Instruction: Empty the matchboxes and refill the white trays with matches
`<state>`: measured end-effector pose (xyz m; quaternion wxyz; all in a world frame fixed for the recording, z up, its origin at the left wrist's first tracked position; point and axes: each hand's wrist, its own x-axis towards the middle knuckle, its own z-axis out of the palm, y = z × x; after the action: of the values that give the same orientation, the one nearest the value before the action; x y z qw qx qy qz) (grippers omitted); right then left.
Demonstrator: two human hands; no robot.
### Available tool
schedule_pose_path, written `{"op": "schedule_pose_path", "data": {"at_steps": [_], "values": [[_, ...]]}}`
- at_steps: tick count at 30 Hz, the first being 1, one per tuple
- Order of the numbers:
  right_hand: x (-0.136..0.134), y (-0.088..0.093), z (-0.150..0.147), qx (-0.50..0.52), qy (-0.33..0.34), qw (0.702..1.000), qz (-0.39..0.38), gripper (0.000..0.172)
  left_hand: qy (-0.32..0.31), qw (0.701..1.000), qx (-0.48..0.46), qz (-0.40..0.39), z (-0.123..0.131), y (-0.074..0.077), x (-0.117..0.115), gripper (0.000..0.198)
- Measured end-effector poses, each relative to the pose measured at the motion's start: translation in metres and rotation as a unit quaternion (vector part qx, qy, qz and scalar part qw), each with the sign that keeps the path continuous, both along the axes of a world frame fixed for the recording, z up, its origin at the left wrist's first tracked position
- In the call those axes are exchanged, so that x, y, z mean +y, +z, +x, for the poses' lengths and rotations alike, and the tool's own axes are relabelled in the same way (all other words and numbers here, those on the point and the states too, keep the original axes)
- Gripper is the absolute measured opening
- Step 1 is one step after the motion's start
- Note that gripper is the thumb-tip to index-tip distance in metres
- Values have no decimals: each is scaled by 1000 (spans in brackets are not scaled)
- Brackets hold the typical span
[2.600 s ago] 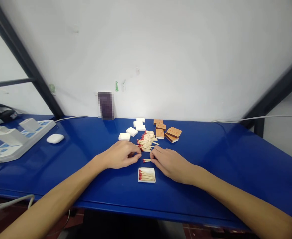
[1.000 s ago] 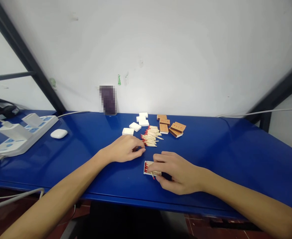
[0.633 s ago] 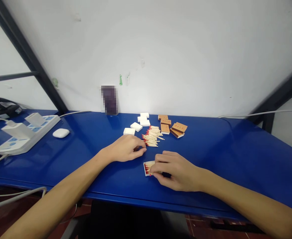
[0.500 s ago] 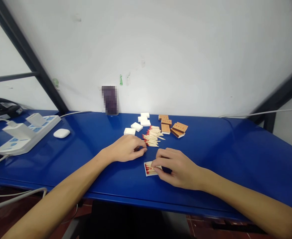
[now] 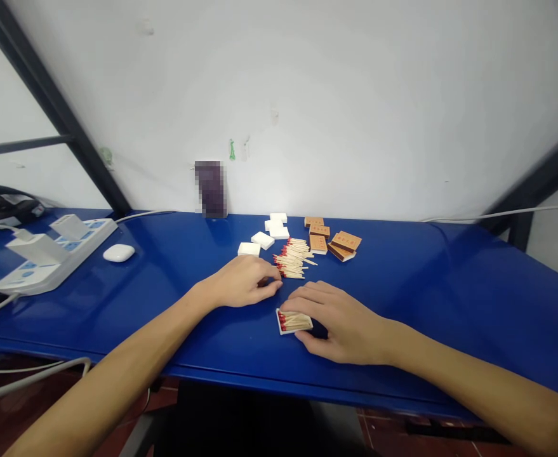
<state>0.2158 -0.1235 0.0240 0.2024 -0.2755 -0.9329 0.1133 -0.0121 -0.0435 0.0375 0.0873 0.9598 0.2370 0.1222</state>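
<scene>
A white matchbox tray [image 5: 279, 325] full of red-tipped matches [image 5: 294, 322] lies face up near the front of the blue table. My right hand [image 5: 338, 320] closes across it, fingers along the far edge and thumb at the near edge. Behind it is a pile of loose matches [image 5: 294, 259], heads to the left. My left hand [image 5: 243, 281] rests beside that pile with curled fingers, thumb and index close together; whether anything is pinched there is hidden. Several white trays [image 5: 263, 240] sit behind the left hand. To their right are several brown matchbox sleeves [image 5: 319, 244], some overlapping.
At the left is a white power strip [image 5: 54, 260] with plugged-in adapters, and near it a small white rounded case [image 5: 119, 253]. A blurred dark panel [image 5: 211, 190] leans on the wall. Cables run along the back and the left front of the blue table [image 5: 202, 352].
My right hand has shifted from fingertips over the matches to a grip across the tray's far and near edges. The matches in the tray show more clearly. My left hand has stayed put.
</scene>
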Motion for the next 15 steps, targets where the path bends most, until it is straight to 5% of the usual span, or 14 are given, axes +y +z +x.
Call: {"op": "schedule_pose_path", "data": {"at_steps": [15], "values": [[1, 0, -1, -15, -34, 999, 12, 24, 8, 1000, 13, 2, 0, 0, 1, 23]]}}
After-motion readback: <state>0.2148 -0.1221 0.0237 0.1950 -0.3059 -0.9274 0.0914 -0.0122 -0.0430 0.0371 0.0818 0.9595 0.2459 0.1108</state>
